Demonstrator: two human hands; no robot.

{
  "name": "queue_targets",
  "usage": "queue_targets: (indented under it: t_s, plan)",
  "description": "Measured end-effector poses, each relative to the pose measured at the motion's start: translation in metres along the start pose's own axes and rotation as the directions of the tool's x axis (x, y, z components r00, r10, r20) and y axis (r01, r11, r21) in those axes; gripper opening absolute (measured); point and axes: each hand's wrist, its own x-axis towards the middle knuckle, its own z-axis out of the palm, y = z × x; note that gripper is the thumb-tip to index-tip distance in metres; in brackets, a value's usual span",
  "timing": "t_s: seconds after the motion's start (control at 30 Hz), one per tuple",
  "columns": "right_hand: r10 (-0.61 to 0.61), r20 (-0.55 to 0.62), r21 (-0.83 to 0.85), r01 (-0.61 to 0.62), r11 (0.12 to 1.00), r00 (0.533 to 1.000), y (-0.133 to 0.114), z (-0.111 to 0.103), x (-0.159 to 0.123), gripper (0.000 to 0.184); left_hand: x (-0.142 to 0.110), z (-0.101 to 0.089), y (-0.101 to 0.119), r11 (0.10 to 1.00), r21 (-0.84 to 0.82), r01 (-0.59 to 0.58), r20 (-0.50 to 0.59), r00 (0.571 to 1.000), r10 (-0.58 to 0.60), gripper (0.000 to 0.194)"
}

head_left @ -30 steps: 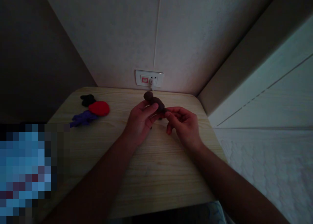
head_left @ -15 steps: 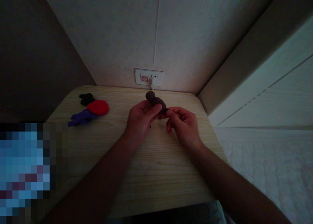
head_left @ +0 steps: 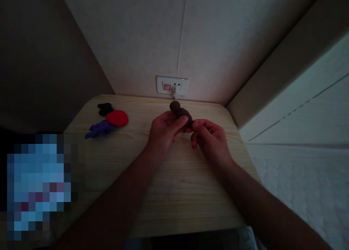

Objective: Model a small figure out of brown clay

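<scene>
Both my hands hold a dark brown lump (head_left: 181, 111), soft-looking like modelling clay, with a round knob at its far end, just above a light wooden table (head_left: 152, 192). My left hand (head_left: 163, 133) has its fingers wrapped round the lump's lower part, thumb on top. My right hand (head_left: 211, 141) pinches the near right end of the lump between thumb and fingertips. The room is dim.
At the table's far left lie a red flat piece (head_left: 117, 118), a small black piece (head_left: 105, 108) and a purple piece (head_left: 99, 129). A wall socket with a plug (head_left: 172, 86) sits behind the hands. White bedding (head_left: 300, 177) lies to the right.
The view shifted slightly so everything sits a little further right. Both hands keep their hold on the brown lump, with the right fingers closing in nearer to it.
</scene>
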Motion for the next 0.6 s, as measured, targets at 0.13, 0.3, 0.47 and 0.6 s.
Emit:
queue_targets:
  t_s: [0.13,0.3,0.47,0.6]
  plan:
    - [-0.015,0.001,0.015,0.015,1.000,1.000,-0.0015,0.0002,-0.0005,0.028,0.0001,-0.0003,-0.0024,1.000,0.003,-0.006,-0.004,1.000,0.006,0.042]
    - [-0.014,-0.013,0.014,0.014,1.000,1.000,-0.0006,0.0008,0.0001,0.027,0.0008,-0.0019,-0.0038,1.000,0.003,0.003,-0.005,1.000,-0.003,0.042]
    - [-0.033,-0.020,-0.002,0.033,0.999,0.999,0.0026,-0.0002,0.0007,0.028,0.0009,-0.0014,-0.0035,1.000,-0.002,0.010,0.021,1.000,-0.010,0.041]
    - [-0.045,-0.020,-0.014,0.045,0.999,0.999,0.0036,-0.0007,0.0007,0.029,0.0010,-0.0012,-0.0033,1.000,0.012,0.002,0.017,1.000,-0.002,0.039]
